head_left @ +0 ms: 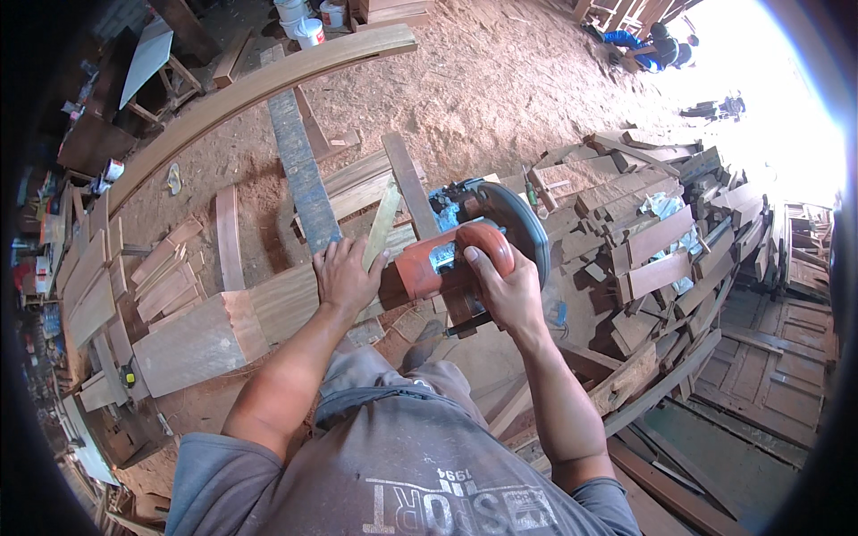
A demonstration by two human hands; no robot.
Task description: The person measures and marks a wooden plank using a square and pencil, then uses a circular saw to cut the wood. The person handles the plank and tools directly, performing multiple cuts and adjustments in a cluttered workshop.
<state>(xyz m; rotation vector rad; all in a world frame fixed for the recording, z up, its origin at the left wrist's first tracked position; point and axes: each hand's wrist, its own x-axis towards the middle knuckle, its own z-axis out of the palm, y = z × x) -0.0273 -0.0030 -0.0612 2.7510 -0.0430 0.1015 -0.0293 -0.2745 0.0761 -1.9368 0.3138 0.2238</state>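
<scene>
Item: circular saw, orange motor housing, dark blade guard on its far right side. It sits on a thick wooden beam, at that beam's right end, centre of the scene.

Right hand: fingers wrapped over the top of the orange housing, closed on it in a full grip.

Left hand: laid palm down on the beam just left of the saw, fingers spread moderately and pressing on the wood. Fingertips touch a thin pale wooden strip that slants away to the far side. Whether they pinch it cannot be told.

Beam: broad, reddish-brown, running from near left toward the centre, square cut end facing left.

Surroundings: long curved timber arcing across the far left; grey-blue plank lying beyond the left hand; heap of short wood offcuts on the right; white buckets at the far edge; sawdust-covered floor.
</scene>
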